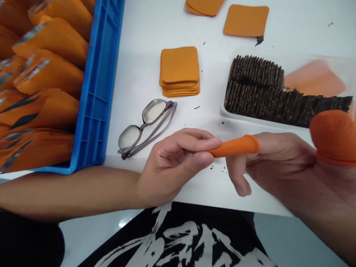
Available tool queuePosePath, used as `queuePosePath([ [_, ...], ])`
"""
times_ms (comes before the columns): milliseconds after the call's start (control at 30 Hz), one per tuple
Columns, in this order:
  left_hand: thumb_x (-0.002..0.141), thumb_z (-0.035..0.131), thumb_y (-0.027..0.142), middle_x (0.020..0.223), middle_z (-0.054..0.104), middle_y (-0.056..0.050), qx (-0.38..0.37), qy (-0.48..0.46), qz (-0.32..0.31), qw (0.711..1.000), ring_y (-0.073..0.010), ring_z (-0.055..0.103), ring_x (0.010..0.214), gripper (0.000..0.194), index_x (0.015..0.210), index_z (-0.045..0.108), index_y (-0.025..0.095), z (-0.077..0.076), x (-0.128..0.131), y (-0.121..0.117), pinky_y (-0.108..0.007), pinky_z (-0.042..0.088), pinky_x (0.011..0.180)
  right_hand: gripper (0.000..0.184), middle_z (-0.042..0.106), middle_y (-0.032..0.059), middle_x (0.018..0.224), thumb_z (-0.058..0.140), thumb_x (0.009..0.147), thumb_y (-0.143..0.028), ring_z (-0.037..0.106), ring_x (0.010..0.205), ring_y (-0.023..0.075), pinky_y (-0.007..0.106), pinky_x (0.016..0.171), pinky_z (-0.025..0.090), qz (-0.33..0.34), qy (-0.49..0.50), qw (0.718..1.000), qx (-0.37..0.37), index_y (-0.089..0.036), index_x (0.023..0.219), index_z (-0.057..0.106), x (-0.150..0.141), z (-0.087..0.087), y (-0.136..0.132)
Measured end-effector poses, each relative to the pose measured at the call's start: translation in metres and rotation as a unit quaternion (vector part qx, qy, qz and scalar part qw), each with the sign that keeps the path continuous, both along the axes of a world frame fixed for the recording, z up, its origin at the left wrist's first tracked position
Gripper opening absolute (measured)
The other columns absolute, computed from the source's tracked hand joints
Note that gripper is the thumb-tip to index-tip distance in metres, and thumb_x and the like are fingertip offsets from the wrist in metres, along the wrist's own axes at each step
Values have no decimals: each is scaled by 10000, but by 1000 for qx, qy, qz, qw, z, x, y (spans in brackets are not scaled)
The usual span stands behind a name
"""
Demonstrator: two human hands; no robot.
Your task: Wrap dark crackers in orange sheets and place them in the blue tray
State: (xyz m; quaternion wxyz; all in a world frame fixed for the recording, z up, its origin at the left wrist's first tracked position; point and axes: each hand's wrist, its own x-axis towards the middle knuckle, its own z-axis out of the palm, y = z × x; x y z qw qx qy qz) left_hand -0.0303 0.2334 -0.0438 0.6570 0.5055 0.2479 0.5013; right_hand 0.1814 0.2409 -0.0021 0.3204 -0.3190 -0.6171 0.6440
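My left hand (175, 167) pinches the tip of an orange finger cot (236, 146) between thumb and fingers. That cot covers a stretched-out finger of my right hand (283, 159), its rolled rim toward the knuckle. A second orange finger cot (333, 137) sits on the right thumb. Another right finger hangs bent downward, bare, and the right hand holds nothing. Just beyond the hands stands a clear plastic box (226, 100) with rows of dark, thin seaweed-like pieces (258, 100) on edge.
A blue crate (96, 96) of orange pouches (52, 74) stands at the left. Eyeglasses (141, 128) lie beside a stack of orange cards or packets (180, 70). More orange packets (246, 20) lie farther back. Dark crumbs dot the white table (139, 48).
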Motion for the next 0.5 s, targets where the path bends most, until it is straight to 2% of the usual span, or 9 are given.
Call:
queuePosePath([
  [100, 1006, 668, 132, 1128, 760, -32, -17, -21, -5, 1000, -71, 725, 965, 245, 1171, 794, 263, 0, -1, -1, -163, 630, 865, 907, 643, 61, 606, 75, 1021, -782, 575, 532, 188, 381, 587, 544, -20, 58, 994, -90, -244, 870, 790, 0, -1, -1],
  [133, 1011, 663, 139, 1126, 754, -31, -27, -22, -5, 999, -63, 719, 926, 233, 1161, 791, 262, -1, -1, -2, -163, 628, 850, 879, 638, 63, 611, 131, 1014, -801, 578, 546, 195, 382, 577, 532, -33, 66, 992, -104, -244, 868, 795, 1, -2, -2],
  [300, 1033, 649, 210, 1094, 703, -20, -61, -16, 25, 998, -60, 701, 837, 171, 1137, 772, 266, -3, 0, -5, -168, 610, 773, 743, 619, 52, 594, 260, 1066, -697, 562, 554, 183, 370, 594, 510, -75, 74, 986, -127, -239, 781, 771, 1, -10, -8],
  [500, 1048, 624, 248, 1018, 697, -8, -46, 2, 51, 998, -80, 678, 804, 139, 1106, 747, 277, -4, -3, -3, -196, 594, 736, 672, 618, 46, 596, 355, 1028, -711, 560, 546, 172, 348, 588, 493, -67, 106, 982, -140, -222, 910, 800, 2, -20, -4],
])
